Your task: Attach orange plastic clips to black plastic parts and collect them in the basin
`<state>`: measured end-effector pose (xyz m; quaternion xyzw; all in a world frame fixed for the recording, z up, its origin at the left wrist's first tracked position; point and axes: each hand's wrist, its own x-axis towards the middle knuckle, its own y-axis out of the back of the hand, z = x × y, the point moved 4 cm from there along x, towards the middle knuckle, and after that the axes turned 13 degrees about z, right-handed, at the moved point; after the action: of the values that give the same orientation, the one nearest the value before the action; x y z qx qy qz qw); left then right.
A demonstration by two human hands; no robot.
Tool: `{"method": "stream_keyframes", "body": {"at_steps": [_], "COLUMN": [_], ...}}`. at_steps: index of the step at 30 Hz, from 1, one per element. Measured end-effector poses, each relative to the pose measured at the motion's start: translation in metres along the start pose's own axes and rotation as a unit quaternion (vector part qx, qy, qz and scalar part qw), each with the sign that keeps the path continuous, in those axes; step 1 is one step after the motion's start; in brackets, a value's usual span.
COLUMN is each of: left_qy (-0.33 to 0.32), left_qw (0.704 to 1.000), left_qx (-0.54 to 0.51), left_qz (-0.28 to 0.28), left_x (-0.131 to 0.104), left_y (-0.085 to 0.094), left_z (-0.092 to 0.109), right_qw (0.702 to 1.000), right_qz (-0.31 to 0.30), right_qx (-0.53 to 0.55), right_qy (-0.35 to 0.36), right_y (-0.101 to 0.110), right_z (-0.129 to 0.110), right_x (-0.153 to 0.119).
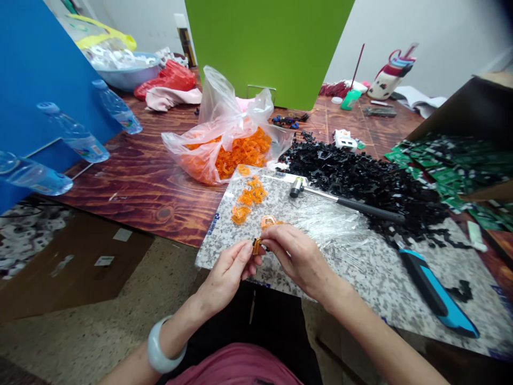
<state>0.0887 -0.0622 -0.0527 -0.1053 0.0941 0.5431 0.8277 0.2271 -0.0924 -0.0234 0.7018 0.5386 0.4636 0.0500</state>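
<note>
Near the front edge of the speckled board (pixel 344 278), my left hand (pixel 230 270) pinches a small orange piece with black parts (pixel 257 246). Fingers of my right hand (pixel 298 256) are closed at the same piece from the right. Just beyond the fingertips lies another orange piece (pixel 268 221). A small group of orange pieces (pixel 252 192) rests on the board further back. Thin clear strips (pixel 328 219) are spread to the right of my hands. The fingertips partly hide the held piece.
A plastic bag of orange pieces (pixel 240 152) stands behind the board. Right of it are a black parts heap (pixel 352 176), a hammer (pixel 352 206), a blue-black tool (pixel 436 294) and green circuit boards (pixel 460 166). Bottles (pixel 76 136) lean at left.
</note>
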Motion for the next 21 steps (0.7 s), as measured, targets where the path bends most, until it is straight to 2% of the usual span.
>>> {"method": "stream_keyframes", "body": {"at_steps": [9,21], "left_qy": [0.011,0.036], "left_qw": [1.000,0.998], "left_qx": [-0.012,-0.024], "left_qz": [-0.027,-0.042], "left_x": [-0.0024,-0.0032], "left_y": [-0.0046,-0.0034], "left_z": [-0.0012,-0.0008], "right_qw": [1.000,0.999], "right_qz": [-0.007,-0.032], "right_qx": [0.017,0.019], "right_qy": [-0.022,0.013], "right_y": [0.0011,0.0040], "right_z": [-0.0015,-0.0063], "right_x": [-0.0048,-0.0032]}}
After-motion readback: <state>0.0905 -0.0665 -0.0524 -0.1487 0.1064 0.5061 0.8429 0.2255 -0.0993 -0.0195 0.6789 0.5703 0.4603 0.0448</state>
